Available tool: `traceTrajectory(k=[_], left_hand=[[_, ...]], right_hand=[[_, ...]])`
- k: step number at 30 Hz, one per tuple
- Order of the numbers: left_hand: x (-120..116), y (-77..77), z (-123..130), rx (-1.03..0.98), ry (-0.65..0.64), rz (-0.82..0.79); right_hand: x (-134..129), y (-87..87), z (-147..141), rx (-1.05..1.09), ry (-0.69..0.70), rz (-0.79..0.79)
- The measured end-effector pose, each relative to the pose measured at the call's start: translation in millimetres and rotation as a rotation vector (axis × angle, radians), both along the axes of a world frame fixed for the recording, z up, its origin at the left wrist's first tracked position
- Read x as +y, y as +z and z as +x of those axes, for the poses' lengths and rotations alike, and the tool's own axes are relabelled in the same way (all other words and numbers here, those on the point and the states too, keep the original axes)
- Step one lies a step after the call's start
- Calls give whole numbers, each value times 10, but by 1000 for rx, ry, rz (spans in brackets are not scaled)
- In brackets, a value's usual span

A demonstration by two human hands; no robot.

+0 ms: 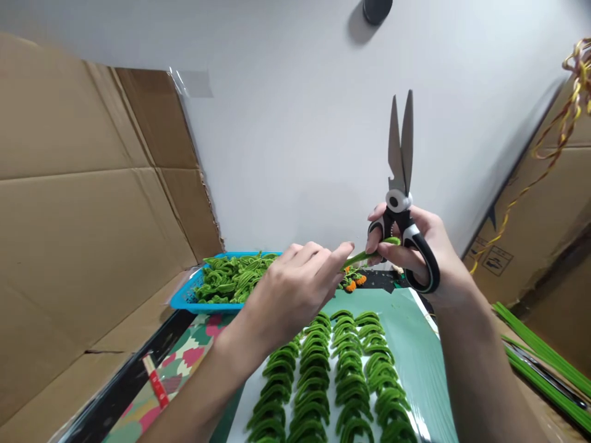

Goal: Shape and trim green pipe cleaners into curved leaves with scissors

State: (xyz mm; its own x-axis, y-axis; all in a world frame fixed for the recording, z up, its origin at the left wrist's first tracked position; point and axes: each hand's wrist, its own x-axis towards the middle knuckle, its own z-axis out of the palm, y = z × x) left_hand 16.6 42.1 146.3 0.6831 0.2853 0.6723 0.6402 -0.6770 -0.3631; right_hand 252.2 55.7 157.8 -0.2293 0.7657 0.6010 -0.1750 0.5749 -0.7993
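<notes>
Far L, blue basket [182,299] w/ a heap of fuzzy green pcs [231,280], nr the red-wrapped stick [157,384]. Next, L hand [295,283]: fingers bent in, almost closed, tips on the L end of a green strip [357,258]; thumb hidden, so can't tell its exact grip. Strip is out in front, btwn both hands, above the table. Looks v. light, soft & bendy, prob. not slippery; fuzz may crush, so a light pinch nr the ends seems best. Below, curved green pcs [314,375] lie in 4 columns on a white sheet [237,424]. Then R hand [431,231]: fingers thru the scissors [398,201] handles, blades up & slightly apart, thumb & fingertips also pinching the strip's R end. Far R, long green stems [530,338].
</notes>
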Motion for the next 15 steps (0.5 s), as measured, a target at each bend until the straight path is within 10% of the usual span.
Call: traceTrajectory(k=[7,15], left_hand=[[24,-33,-14,37,24,-41],[48,-33,-143,21,133,-183]], right_hand=[[17,-21,7,-61,46,-53],[36,10,55,-115,-241,-65]])
